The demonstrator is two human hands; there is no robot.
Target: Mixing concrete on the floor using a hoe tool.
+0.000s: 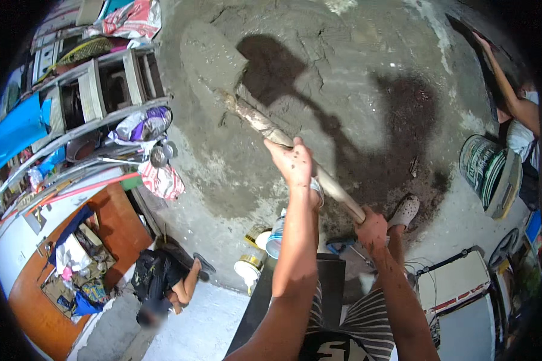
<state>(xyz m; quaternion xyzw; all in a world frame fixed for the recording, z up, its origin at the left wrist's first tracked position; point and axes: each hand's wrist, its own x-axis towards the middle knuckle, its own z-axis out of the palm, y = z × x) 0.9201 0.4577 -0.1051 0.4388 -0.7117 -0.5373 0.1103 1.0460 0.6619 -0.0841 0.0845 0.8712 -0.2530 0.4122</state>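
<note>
Both hands grip the wooden handle of a shovel [329, 180]. My left hand [296, 161] is around the middle of the handle, specked with dark mud. My right hand [371, 228] closes on the handle's near end. The shovel blade [213, 56], coated in wet grey mortar, lies at the upper left over a spread of wet mortar [293, 31] on the floor. The coating hides the blade's bare surface, and whether it touches the mortar cannot be told. The shovel's dark shadow falls to the right of it.
A wooden ladder-like frame [90, 88] with bags stands at left. One person [162, 275] crouches at lower left; another person's arm [508, 85] shows at far right. A printed bucket [483, 169] stands right. Small pails [248, 267] are near my legs, and a clog [406, 211] is on my foot.
</note>
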